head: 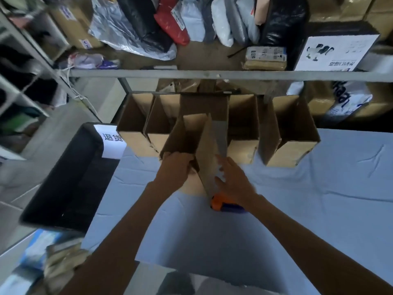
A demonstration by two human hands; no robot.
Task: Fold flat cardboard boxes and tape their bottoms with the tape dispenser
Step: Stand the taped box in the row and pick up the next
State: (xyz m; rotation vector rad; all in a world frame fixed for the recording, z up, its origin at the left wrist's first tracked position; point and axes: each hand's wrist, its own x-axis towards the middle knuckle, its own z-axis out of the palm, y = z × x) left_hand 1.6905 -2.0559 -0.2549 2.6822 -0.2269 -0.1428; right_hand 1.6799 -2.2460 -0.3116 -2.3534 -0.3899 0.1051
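Cardboard box (pixel 207 150) centre frame, long axis up-frame | left hand (pixel 176 165) curled on near-left rim | right hand (pixel 234 179) splayed flat on taped face | tape dispenser (pixel 221 202) just below it, right-hand side

white label (pixel 112 141) on black bin (pixel 63 188), reads 退货, other print blurred

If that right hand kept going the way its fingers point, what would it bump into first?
The cardboard box that the left hand grips: the straight fingers of the right hand seem to touch its taped face, though depth is hard to judge.
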